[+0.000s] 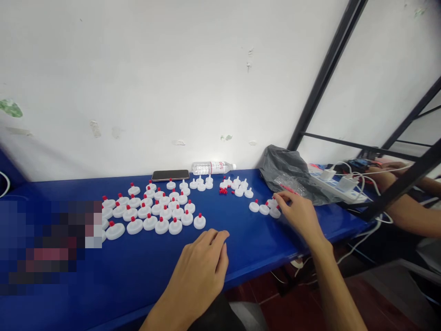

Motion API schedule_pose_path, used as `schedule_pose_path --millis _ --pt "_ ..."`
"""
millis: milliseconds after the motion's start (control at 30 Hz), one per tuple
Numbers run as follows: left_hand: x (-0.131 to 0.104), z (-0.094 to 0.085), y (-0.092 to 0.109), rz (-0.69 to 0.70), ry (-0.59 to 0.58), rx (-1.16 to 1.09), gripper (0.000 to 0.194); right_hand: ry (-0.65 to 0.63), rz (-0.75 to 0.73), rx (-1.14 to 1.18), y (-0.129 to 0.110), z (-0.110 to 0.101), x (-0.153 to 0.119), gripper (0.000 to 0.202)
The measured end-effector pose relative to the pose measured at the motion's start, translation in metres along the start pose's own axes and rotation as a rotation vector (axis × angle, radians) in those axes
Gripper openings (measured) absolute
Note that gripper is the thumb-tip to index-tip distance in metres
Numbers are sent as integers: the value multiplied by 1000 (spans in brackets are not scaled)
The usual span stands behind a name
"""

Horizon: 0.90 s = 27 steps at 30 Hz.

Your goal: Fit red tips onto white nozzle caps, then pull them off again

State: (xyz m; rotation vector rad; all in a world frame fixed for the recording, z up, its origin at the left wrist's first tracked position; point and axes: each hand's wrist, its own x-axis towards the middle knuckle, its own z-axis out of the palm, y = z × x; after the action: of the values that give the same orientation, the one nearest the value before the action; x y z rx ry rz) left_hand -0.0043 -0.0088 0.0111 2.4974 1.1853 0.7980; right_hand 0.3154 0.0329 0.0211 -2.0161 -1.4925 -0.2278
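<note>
Caps (175, 226) stood on the desk (138, 264) before phone (170, 175) and bottle (212, 168). The right hand (298, 211) apparently pinched one near the dark bag (282, 163); I couldn't tell the left hand's (201, 262) grip.

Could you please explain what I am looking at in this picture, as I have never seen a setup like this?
There is no machine here: the single picture comes from a camera on a person's head, looking forward and down at two bare hands.

On the blue table stand many red-tipped white pieces, mostly on the left. Farther back are bare-tipped white pieces, small red pieces, a phone and a clear bottle lying on its side. A dark plastic bag lies to the right.

The right hand has its fingertips at a small red-tipped group; whether it grips one is unclear. The left hand shows nothing held, though its underside is hidden. Another person's arm shows at far right.
</note>
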Motion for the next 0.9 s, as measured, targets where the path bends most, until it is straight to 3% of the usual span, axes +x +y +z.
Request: schedule_pose_path --millis 400,633,833,900 --pt "-2 0 0 30 10 39 34 11 40 102 -7 -5 -1 33" --pt "0 0 0 30 0 36 34 -95 34 139 -5 -3 -1 38" --pt "-1 0 1 19 -9 23 31 44 -13 37 -11 -9 -5 39" --pt "-1 0 1 20 -11 22 30 27 -23 68 -14 -10 -5 39"
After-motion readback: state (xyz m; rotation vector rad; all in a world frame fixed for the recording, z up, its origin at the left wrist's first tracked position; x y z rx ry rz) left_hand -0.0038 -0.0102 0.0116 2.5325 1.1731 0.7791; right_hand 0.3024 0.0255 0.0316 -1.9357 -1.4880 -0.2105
